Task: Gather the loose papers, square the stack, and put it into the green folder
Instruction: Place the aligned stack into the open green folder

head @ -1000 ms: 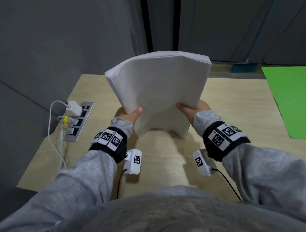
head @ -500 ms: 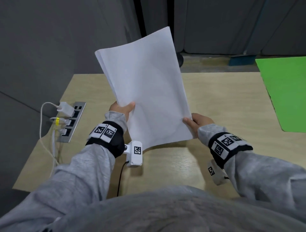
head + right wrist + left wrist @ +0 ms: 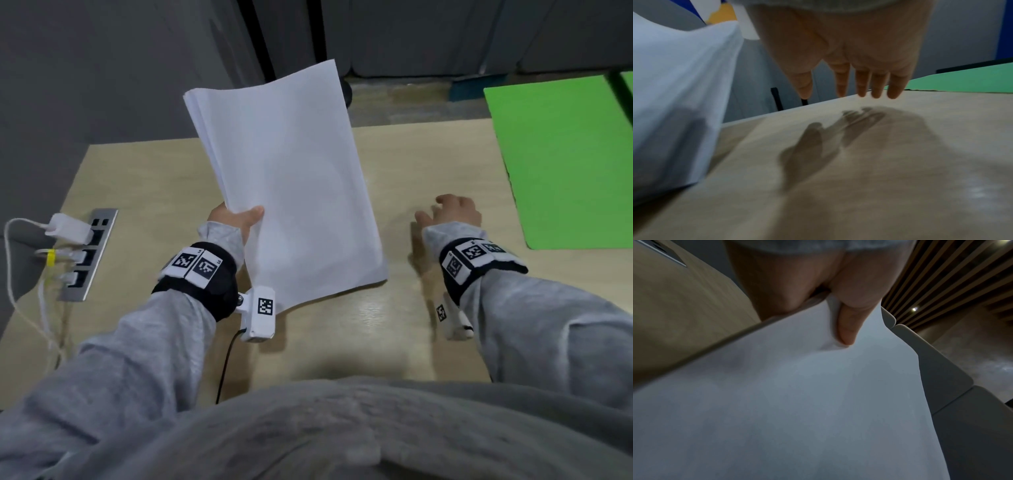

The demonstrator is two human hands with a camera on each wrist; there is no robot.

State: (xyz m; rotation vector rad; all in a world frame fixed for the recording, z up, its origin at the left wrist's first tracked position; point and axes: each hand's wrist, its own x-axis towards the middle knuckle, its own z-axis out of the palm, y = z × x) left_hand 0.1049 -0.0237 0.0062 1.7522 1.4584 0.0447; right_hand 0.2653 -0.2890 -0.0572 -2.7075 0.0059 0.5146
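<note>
Your left hand (image 3: 236,219) pinches the paper stack (image 3: 287,185) at its left long edge, thumb (image 3: 846,327) flat across the top sheet, the other fingers hidden behind the sheets. That grip sits about two thirds of the way down the edge, so most of the stack rises above and away from it, tilted up off the worktop (image 3: 144,178). Lower right corner of the stack hangs low over the worktop; whether it touches, you cannot tell from the head view. Sheet edges show slightly fanned at the upper left corner.

Left of the grip: a power strip (image 3: 89,253) set into the worktop, a white charger (image 3: 70,229) and white cables plugged in.

Your right hand (image 3: 450,212) is spread and relaxed, palm down, holding nothing, apart from the stack's right edge. Wrist view shows the fingers (image 3: 877,84) straight, loosely together, hovering above their own shadow on the worktop.

Further right: the green folder (image 3: 561,161), lying flat on the worktop, well apart from the stack, near the right hand's far side. Its right edge is cut off by the frame; open or closed is hard to make out. Both wrist views are blurred.
</note>
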